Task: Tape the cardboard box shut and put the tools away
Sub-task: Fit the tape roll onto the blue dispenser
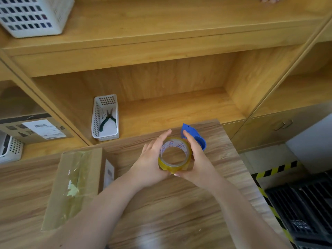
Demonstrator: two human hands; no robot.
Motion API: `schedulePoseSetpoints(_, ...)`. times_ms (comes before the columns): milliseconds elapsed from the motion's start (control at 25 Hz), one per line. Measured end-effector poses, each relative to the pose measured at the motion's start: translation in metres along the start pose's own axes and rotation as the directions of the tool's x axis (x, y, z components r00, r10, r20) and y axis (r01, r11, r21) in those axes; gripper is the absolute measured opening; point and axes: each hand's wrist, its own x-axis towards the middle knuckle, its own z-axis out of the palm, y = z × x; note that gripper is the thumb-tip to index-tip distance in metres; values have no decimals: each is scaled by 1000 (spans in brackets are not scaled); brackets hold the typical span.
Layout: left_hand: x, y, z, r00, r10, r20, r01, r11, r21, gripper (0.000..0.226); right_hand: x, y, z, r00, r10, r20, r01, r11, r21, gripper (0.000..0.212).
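Note:
A yellowish roll of clear tape (186, 163) is held between both hands above the wooden table (179, 203). My left hand (152, 159) cups its left side and my right hand (195, 159) cups its right side. A blue tape dispenser (193, 134) lies on the table just behind my right hand, partly hidden by it. The cardboard box (75, 184) sits on the table at the left, its top seam covered with clear tape.
A white basket (97, 121) holding dark-handled pliers (107, 120) stands on the lower shelf behind the table. Another white basket (34, 15) sits on the upper shelf at left. A labelled carton (36, 129) fills the left cubby. Black crates (303, 209) stand at right.

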Motion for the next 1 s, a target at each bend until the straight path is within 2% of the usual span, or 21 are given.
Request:
schedulePoseSetpoints(680, 109, 22, 47, 992, 9, 130, -28, 988, 150, 115, 35, 63, -57, 975, 78, -210, -94, 993, -71, 112)
schedulePoseSetpoints(1000, 160, 28, 68, 993, -23, 118, 17, 999, 46, 104, 61, 101, -75, 915, 165, -369, -154, 986, 60, 113)
